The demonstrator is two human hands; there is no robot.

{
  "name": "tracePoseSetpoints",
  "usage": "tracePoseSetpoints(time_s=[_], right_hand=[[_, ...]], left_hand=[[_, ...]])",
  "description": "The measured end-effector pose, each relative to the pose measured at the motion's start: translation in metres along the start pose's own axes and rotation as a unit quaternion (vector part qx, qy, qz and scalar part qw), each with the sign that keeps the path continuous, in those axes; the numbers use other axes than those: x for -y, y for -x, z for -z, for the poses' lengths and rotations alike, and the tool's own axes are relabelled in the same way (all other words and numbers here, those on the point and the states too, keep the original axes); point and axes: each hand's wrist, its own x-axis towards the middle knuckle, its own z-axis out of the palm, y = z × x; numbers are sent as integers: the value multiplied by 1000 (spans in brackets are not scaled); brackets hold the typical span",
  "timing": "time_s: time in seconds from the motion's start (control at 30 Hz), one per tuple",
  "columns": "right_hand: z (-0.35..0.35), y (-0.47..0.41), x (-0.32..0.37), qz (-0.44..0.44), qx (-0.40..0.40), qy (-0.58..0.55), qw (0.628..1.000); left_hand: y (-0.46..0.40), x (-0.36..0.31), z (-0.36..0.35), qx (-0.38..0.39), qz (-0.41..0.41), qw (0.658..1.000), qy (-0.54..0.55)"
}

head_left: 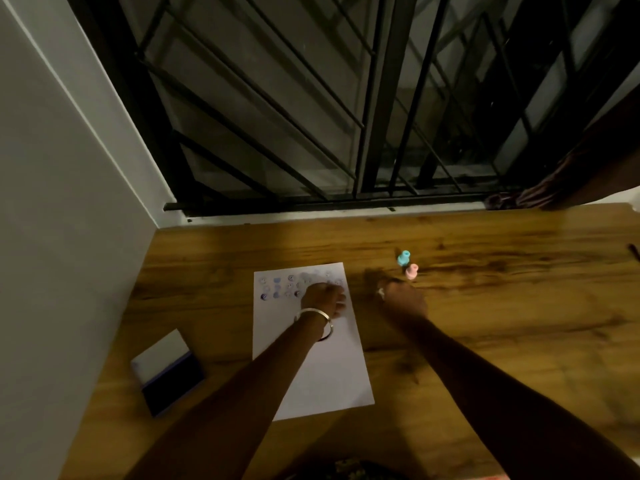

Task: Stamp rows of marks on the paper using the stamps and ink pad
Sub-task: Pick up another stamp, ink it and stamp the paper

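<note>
A white sheet of paper [311, 368] lies on the wooden table, with rows of blue round marks [277, 287] near its far edge. My left hand [322, 299], a metal bangle on its wrist, rests curled on the paper just right of the marks; anything inside it is hidden. My right hand [403, 301] hovers right of the paper, back towards me, with a small pale spot at its fingertips. Just beyond it stand a pink stamp [412, 271] and a teal stamp [403, 258]. The open ink pad [173, 384] lies at the left.
The wooden table [502, 323] runs up to a grey wall on the left and a barred window at the back. A dark curtain [554, 188] hangs onto the far right corner. A dark thin object [634, 252] lies at the right edge.
</note>
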Motion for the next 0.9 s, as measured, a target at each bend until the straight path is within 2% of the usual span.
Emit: tracePoseSetpoints(time_s=[0.17,0.23,0.37,0.5,0.6,0.9], right_hand=[[3,-4,-36,-41,-15,30,999],[4,-6,-42,-42,-23,43,998],[6,-8,-54,-32,-36,35,998],[15,-13,-62,-32,-111,33,993],[27,-24,-66,-23,-137,36,990],[27,-40,-65,-7,-107,39,993]], left_hand=[[-6,7,-17,-14,-89,985,-145],[-9,11,-25,-11,-108,979,-171],[-17,11,-42,-7,-112,980,-164],[-20,11,-57,-6,-112,982,-154],[-20,13,-62,-22,-114,982,-151],[-21,14,-58,-50,-91,989,-104]])
